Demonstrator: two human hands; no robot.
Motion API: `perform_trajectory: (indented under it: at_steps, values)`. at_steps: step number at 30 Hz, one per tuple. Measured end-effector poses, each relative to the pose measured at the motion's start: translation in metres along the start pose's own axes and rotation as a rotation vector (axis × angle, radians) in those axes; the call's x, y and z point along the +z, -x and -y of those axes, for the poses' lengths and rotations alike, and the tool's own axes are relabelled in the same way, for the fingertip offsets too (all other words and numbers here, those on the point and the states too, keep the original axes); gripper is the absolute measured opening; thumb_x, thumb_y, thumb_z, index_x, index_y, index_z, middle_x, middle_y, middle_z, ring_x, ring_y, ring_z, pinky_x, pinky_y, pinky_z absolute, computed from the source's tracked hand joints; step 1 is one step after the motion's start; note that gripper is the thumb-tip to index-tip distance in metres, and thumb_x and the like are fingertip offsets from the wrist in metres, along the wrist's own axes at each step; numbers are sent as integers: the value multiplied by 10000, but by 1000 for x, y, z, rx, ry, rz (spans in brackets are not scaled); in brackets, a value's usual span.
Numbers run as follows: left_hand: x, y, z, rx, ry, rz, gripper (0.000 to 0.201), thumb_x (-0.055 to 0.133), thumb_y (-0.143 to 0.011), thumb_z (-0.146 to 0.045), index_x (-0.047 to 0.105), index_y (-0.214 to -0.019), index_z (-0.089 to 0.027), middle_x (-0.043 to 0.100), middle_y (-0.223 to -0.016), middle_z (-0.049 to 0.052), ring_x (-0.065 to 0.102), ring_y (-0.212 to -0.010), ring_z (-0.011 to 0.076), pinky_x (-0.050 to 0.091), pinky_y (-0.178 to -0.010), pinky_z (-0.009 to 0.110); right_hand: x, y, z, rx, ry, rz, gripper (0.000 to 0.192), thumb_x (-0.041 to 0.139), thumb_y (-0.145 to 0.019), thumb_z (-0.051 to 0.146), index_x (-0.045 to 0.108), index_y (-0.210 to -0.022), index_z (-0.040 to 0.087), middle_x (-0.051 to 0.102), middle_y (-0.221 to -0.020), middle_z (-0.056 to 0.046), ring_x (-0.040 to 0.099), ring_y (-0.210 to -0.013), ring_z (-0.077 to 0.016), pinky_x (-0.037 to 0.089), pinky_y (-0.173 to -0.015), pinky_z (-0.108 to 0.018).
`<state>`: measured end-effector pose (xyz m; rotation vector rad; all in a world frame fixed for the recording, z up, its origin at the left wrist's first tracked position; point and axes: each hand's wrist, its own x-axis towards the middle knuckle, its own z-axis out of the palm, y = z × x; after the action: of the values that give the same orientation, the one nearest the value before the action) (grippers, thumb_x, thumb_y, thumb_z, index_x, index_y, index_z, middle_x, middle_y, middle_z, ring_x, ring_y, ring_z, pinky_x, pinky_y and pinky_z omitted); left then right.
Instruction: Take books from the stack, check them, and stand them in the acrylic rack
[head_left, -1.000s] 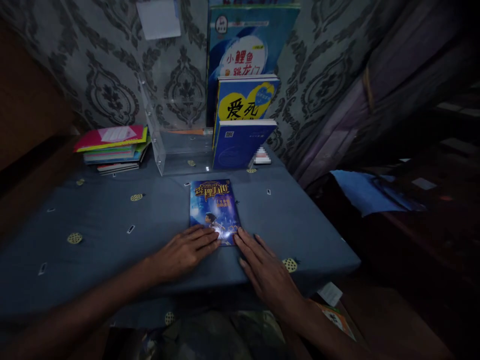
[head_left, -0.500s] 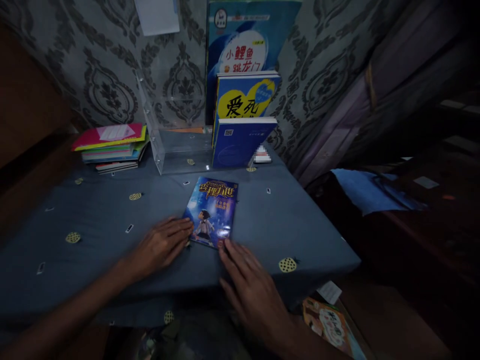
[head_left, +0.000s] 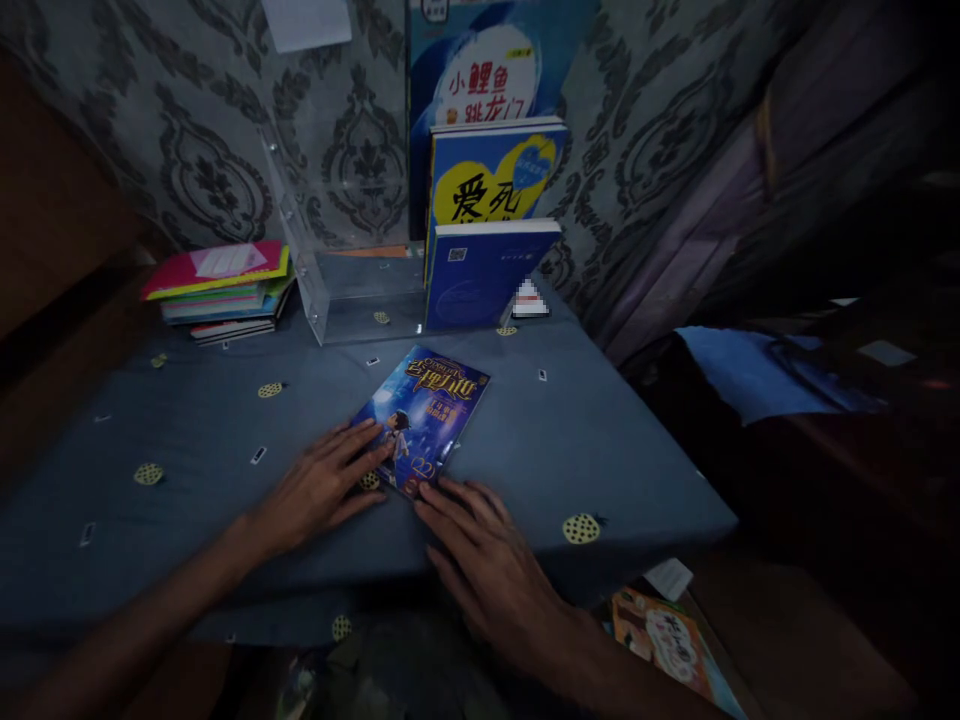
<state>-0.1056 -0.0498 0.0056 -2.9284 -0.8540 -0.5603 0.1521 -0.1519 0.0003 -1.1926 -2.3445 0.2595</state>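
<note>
Book (head_left: pixel 435 410) against both hands (head_left: pixel 319 490) (head_left: pixel 487 560)

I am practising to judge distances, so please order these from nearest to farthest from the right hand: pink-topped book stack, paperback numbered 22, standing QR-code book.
From the right hand, in the head view:
1. paperback numbered 22, at its fingertips
2. standing QR-code book, farther forward
3. pink-topped book stack, far left
</note>
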Motion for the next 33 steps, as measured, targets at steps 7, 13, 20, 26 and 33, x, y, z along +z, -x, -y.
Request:
perform_trajectory:
  at_steps: [7,13,20,26,33]
  values:
    - [7,-20,-11,33,-48,33,463,568,-990,-428,548,-1375,-173,577,-1454,153,534,-1369,279,505,-1083,479,-6,-7,-19,-15,-73,-79,374,480,-997,167,615,-1344,198,681,-1346,-96,609,-1278,-244,503,-1091,-514]
    - [20,-46,-27,120,-135,58,575,524,-984,-530,537,-1389,-121,633,-1380,173,554,-1345,291,476,-1097,450,-14,-14,-47,46,-138,-97,408,465,-1010,217,590,-1398,241,697,-1321,-92,629,-1256,-243,534,-1055,-488]
    - [30,-62,-57,195,-340,93,456,491,-1030,-364,548,-1352,-46,663,-1299,245,618,-1259,352,469,-1059,507,-27,-18,-80,149,-223,-91,421,435,-1014,270,588,-1406,259,698,-1315,-87,652,-1222,-245,548,-1039,-481]
    - [25,-63,-96,186,-485,127,411,467,-988,-200,557,-1321,23,651,-1264,323,670,-1157,420,533,-940,563,-34,-31,-109,204,-213,-64,429,423,-1011,329,574,-1400,228,669,-1355,-101,627,-1255,-264,519,-1060,-503]
    - [27,-68,-110,93,-458,213,433,523,-970,-217,548,-1336,14,606,-1300,370,641,-1194,454,522,-942,623,-16,-78,-164,201,-68,-71,478,457,-982,378,546,-1411,188,598,-1427,-150,507,-1377,-328,411,-1131,-578]
